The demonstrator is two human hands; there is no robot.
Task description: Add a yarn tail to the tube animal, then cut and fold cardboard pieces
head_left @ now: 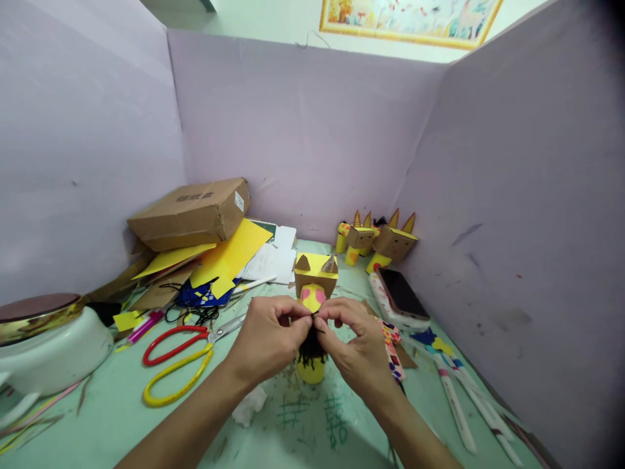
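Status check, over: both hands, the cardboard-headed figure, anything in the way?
Left hand and right hand pinching black yarn. Cardboard-headed figure partly hidden behind fingers. Scissors lying beside left hand.

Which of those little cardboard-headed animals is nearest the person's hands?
The front animal, its black strands pinched by the left hand and right hand. The other two stand farther back, by the right wall.

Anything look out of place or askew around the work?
Yes: the brown cardboard box sits tilted on loose yellow paper sheets, not level. Green grid-like scribbles mark the pale green tabletop, and a crumpled white wad lies stray beside them.
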